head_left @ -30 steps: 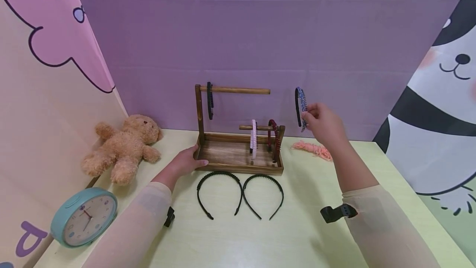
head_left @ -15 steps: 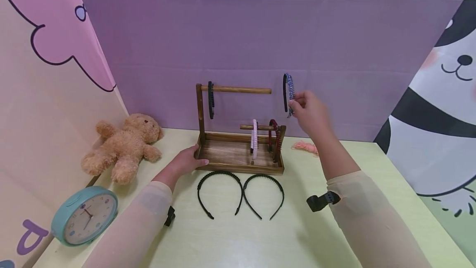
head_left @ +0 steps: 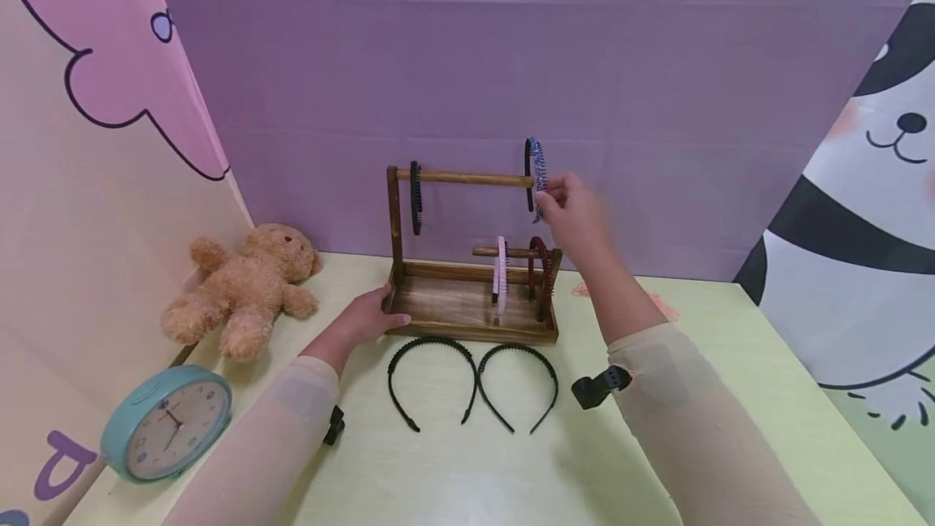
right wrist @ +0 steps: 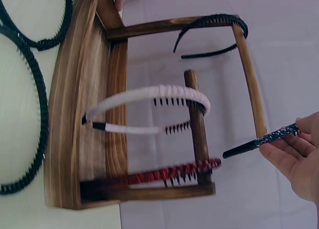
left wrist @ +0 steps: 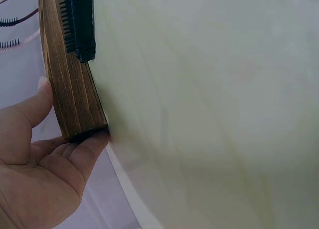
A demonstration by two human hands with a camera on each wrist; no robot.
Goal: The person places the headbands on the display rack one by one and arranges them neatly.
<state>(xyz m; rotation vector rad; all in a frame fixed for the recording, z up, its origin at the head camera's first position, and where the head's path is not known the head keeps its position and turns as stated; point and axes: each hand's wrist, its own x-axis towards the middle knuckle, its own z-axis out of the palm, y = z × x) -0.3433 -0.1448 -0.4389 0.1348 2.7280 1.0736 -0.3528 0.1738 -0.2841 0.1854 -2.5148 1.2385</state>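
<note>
My right hand point(head_left: 573, 213) pinches a blue glittery toothed headband point(head_left: 539, 161) by one side. That headband is held upright at the free end of the upper rod point(head_left: 467, 178) of a wooden rack point(head_left: 445, 327); whether the rod end is inside its arch is hard to tell. With thumb over the rim and fingers outside, my left hand point(head_left: 363, 317) grips the tray's left end, seen close up in the left wrist view. A black headband point(head_left: 415, 197) hangs on the upper rod near its post. On the lower rod hang a pink headband point(head_left: 500, 274) and a dark red one point(right wrist: 149, 175).
Two black headbands point(head_left: 431, 341) point(head_left: 516, 347) lie on the table in front of the rack. Orange-pink yarn point(head_left: 663, 307) lies behind my right forearm. At the left are a teddy bear point(head_left: 248, 291) and a teal clock point(head_left: 168, 424). A purple backdrop point(head_left: 467, 63) stands behind.
My right hand has carried the blue headband leftward and slightly up, from right of the rack to the upper rod's free end. My left hand has stayed on the tray.
</note>
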